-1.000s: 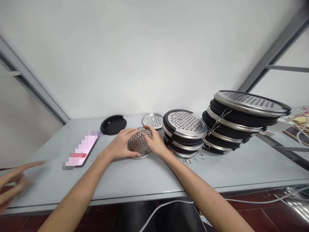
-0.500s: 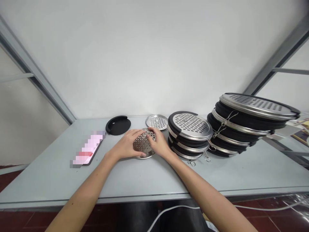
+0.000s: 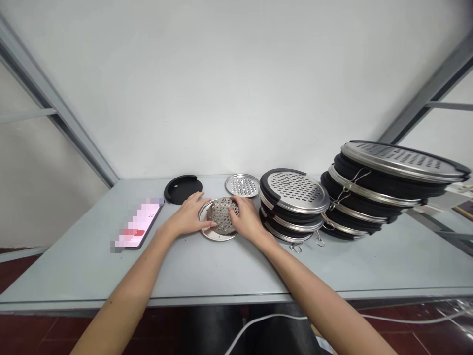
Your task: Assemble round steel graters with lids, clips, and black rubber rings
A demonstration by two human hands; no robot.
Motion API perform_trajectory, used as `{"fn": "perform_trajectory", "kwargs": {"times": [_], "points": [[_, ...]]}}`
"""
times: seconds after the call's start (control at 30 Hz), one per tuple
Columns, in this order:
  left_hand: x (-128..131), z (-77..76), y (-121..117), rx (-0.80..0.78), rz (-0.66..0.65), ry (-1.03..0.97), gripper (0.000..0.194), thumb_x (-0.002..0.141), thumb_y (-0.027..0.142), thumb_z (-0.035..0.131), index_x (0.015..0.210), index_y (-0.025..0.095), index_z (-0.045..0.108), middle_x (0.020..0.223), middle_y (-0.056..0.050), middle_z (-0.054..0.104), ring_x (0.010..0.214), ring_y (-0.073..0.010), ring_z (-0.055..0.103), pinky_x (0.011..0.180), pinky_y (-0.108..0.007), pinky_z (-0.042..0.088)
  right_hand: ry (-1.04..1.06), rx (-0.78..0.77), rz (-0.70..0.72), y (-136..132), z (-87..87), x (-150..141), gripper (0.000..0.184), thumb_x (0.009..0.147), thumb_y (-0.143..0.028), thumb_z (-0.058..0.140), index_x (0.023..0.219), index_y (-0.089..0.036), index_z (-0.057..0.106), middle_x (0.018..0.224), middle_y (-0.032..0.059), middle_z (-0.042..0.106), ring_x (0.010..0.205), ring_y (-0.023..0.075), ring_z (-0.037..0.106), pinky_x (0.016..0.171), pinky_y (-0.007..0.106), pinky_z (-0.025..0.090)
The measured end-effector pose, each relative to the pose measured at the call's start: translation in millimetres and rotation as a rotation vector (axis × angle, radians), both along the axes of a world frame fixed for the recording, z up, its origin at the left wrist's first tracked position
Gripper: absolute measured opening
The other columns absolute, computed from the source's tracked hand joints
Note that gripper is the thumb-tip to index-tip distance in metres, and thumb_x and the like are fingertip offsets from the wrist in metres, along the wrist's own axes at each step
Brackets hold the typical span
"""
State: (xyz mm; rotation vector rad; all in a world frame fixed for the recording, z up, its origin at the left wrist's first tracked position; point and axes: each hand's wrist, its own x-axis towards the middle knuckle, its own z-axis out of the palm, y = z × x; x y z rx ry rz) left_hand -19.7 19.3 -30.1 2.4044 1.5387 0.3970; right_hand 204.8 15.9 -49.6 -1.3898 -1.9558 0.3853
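In the middle of the grey table, a round perforated metal grater disc [image 3: 222,213] lies over a shiny metal ring or plate [image 3: 215,235]. The disc sits off-centre to the right, so the plate's pale rim shows at the left and front. My right hand [image 3: 245,217] grips the disc's right edge, thumb on top and fingers round the far side. My left hand [image 3: 188,216] rests at the left of the plate, fingers stretched apart, with the thumb reaching over the rim by the disc. Its exact contact with the disc is unclear.
Behind lie a black round lid-like base [image 3: 183,189] and another grater plate [image 3: 243,186]. On the right stand a short stack of black-rimmed graters [image 3: 293,191] and a taller leaning stack [image 3: 369,199] with wire clasps. A phone [image 3: 142,224] lies left.
The perforated disc has shifted right against the plate beneath, baring the plate's rim at the left. My left hand has drawn slightly left and its fingers have come off the disc's top.
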Motion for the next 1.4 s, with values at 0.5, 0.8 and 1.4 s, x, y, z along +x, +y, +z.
{"fn": "perform_trajectory", "kwargs": {"times": [0.5, 0.8, 1.4], "points": [[-5, -2.4, 4, -0.015, -0.007, -0.040, 0.083, 0.069, 0.065, 0.074, 0.136, 0.021, 0.053, 0.151, -0.018, 0.042, 0.143, -0.0358, 0.034, 0.115, -0.052, 0.031, -0.045, -0.036, -0.013, 0, -4.5, 1, 0.027, 0.089, -0.028, 0.056, 0.105, -0.011, 0.068, 0.124, 0.0186, 0.057, 0.120, 0.0306, 0.052, 0.104, 0.043, 0.042], [-4, 3.6, 5, -0.026, 0.009, -0.068, 0.070, 0.075, 0.056, 0.073, 0.131, 0.019, 0.057, 0.148, -0.017, 0.045, 0.143, -0.0339, 0.034, 0.116, -0.051, 0.029, -0.053, -0.044, 0.016, 2, -11.4, 0, 0.033, 0.089, -0.031, 0.055, 0.112, -0.010, 0.066, 0.127, 0.0190, 0.055, 0.119, 0.0302, 0.051, 0.105, 0.043, 0.042], [-9, 23.3, -7, -0.125, -0.062, 0.012, 0.112, 0.057, 0.060, 0.082, 0.151, 0.026, 0.032, 0.156, -0.016, 0.037, 0.147, -0.0428, 0.021, 0.113, -0.058, 0.031, -0.056, -0.085, 0.030, 3, -6.8, 2, 0.034, 0.086, -0.030, 0.061, 0.113, -0.011, 0.064, 0.121, 0.0167, 0.059, 0.116, 0.0291, 0.055, 0.101, 0.041, 0.044]]}}
